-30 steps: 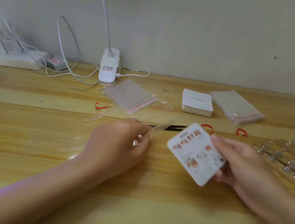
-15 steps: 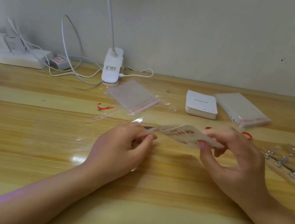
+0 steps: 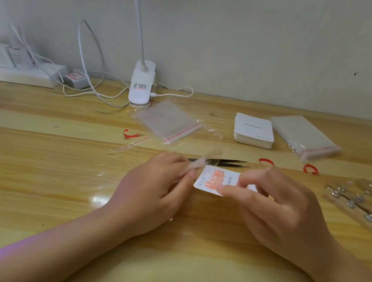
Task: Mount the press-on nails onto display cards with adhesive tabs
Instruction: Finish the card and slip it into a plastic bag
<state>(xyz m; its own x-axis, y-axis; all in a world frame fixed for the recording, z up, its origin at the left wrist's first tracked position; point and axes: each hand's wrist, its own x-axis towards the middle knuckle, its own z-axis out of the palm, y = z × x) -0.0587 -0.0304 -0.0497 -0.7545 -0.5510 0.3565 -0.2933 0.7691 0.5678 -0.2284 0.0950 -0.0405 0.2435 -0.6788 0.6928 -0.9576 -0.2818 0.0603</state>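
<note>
Wooden table (image 3: 24,187) against pale wall (image 3: 246,40); left hand (image 3: 154,192) pinching clear sleeve (image 3: 197,163), right hand (image 3: 276,210) gripping nail card (image 3: 210,181).

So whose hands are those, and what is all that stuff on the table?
The camera sits on a person's head and looks down, so you see their own two hands. The right hand holds a white card with little pink stick-on nails on it. The left hand pinches a thin clear bag. On the wooden table lie black tweezers, a stack of blank cards, two packs of clear bags, a lamp's white base and a wooden rack with metal clips.
</note>
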